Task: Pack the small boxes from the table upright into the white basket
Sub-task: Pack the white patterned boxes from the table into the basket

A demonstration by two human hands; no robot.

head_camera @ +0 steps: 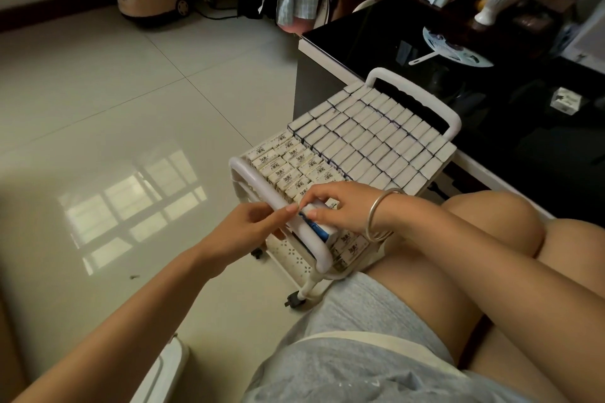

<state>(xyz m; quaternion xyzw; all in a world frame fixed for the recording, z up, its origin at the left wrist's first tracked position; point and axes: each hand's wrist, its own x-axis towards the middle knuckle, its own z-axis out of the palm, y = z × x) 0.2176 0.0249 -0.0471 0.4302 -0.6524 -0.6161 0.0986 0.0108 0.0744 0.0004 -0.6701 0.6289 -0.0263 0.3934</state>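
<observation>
Seating a carton, a person's right hand (340,206), with a silver bangle (381,216) at the wrist, pinches a small white-and-blue cardboard box (319,224) at the near edge of a white plastic basket (422,95) on castors, lower centre of the head view. The left hand (252,226) closes thumb and fingers on the basket's near handle bar, just beside the box's blue end, apparently steadying it. Rows of packed small boxes (376,137) stand upright and fill nearly the whole basket, from the far handle to the near rim. At the right edge of the frame, a lone small white box (566,101) sits on the glossy black table (491,127), well apart from the basket. The job looks almost done: the held box needs seating, and the table box appears to be the last in sight.
</observation>
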